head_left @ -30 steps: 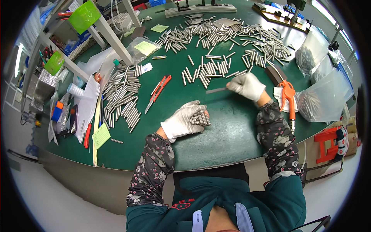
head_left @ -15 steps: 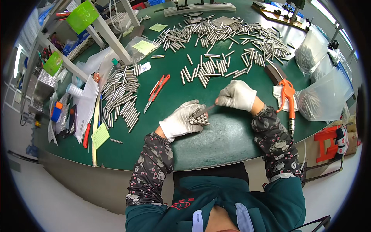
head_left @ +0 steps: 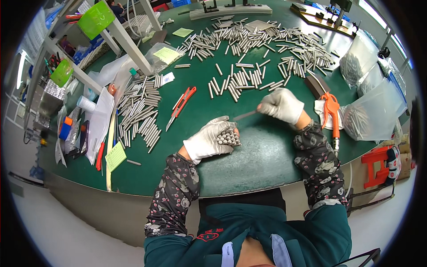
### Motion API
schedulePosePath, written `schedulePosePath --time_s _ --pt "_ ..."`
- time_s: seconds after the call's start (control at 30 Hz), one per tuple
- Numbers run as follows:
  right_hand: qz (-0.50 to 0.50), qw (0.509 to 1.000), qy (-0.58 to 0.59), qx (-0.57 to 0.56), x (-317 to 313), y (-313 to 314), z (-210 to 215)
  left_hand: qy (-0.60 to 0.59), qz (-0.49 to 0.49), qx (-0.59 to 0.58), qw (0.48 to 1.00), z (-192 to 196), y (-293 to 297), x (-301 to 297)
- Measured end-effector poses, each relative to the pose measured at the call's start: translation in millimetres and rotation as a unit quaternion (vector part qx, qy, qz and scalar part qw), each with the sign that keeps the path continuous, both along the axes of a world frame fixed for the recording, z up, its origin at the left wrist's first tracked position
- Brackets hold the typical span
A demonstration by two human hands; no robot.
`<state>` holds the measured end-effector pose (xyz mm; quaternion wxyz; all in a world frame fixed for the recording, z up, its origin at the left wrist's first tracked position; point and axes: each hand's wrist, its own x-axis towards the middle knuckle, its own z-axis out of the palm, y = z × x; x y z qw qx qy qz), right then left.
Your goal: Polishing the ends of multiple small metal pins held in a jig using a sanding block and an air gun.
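Filling the middle of the frame, the green table (head_left: 267, 167) borders pale floor (head_left: 89, 231), lower left; loose pins (head_left: 242, 41) spread toward the top, a red stool (head_left: 372, 168) at right. At centre, the left hand (head_left: 204, 140) curls round a pin bundle (head_left: 228, 137); the right hand (head_left: 283, 106) pinches a thin strip (head_left: 246, 115) near it.

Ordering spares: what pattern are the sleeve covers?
Dark sleeve covers with pale flowers and pink spots; head view.
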<state>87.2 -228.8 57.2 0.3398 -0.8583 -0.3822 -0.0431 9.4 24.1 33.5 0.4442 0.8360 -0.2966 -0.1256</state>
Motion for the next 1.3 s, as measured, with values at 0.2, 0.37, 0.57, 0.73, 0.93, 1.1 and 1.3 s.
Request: schedulePosePath --time_s 0.2,0.37,0.57,0.73,0.93,1.1,1.3 --pt "-0.112 0.992 0.002 -0.05 11 -10 1 0.0 0.016 -0.004 1.0 -1 2 2" --pt "-0.021 0.996 0.055 -0.067 -20 14 26 0.114 0.026 -0.055 0.992 -7 1 3" --pt "-0.069 0.968 0.128 -0.202 -23 16 38 0.038 0.036 -0.046 0.998 -1 -4 1" --pt "-0.125 0.963 0.145 -0.191 -35 11 48 0.096 0.052 -0.134 0.985 3 -10 -4" --pt "-0.199 0.936 0.125 -0.26 -25 -7 46 0.145 0.05 -0.127 0.98 1 -10 -2" --pt "-0.119 0.967 0.136 -0.179 -52 18 36 0.079 0.042 -0.087 0.992 2 -6 -1" --pt "-0.19 0.951 0.146 -0.193 -39 -11 35 0.132 0.045 -0.093 0.986 9 -11 -1"
